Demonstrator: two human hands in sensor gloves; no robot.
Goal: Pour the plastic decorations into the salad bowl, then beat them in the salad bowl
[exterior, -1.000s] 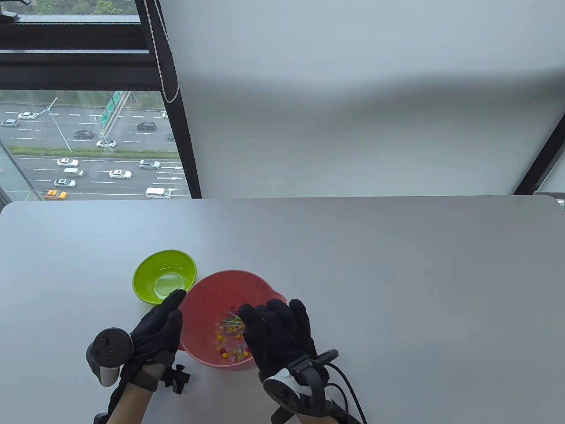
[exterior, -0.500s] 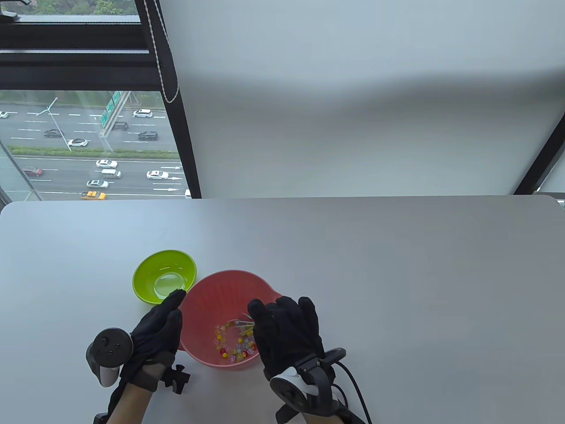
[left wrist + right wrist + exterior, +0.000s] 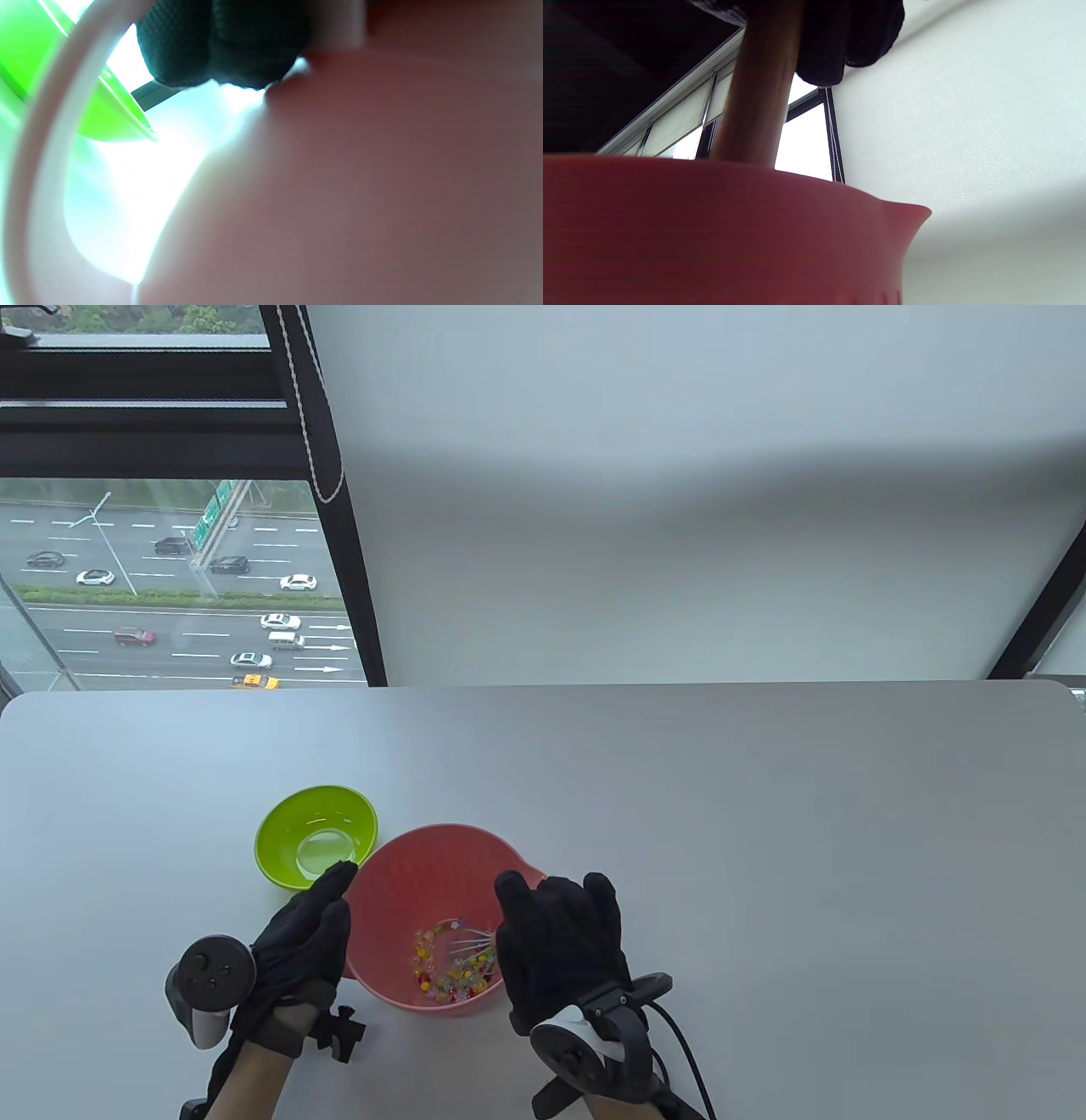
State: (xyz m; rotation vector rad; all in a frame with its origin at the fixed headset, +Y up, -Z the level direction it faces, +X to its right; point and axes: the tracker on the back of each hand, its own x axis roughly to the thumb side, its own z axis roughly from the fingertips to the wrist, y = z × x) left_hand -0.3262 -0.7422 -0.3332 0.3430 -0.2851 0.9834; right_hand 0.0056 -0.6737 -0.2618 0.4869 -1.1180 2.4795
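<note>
Beating under way, judged from the whisk (image 3: 469,943) dipping into the pink salad bowl (image 3: 399,874) near the front of the grey surface (image 3: 764,831). Right hand (image 3: 560,950) curled round the whisk's wooden handle (image 3: 759,93), fingers wrapped at the bowl's 3 o'clock rim. Left hand (image 3: 301,937) flat with fingers straight, pressed against the bowl's outer wall at 9 o'clock, bracing it. Plastic decorations (image 3: 441,971) already pooled in the bottom: small, glossy beads in red, yellow and clear. Best done with short circular strokes kept low, wires skimming the bowl floor, since light hard beads would likely hop over the rim under fast whipping; steady brace worth holding. Bowl ribbed inside, matte plastic, with a pouring spout (image 3: 908,216). Glossy lime-green small bowl (image 3: 316,836), seemingly emptied, just beside it at 10 o'clock.
</note>
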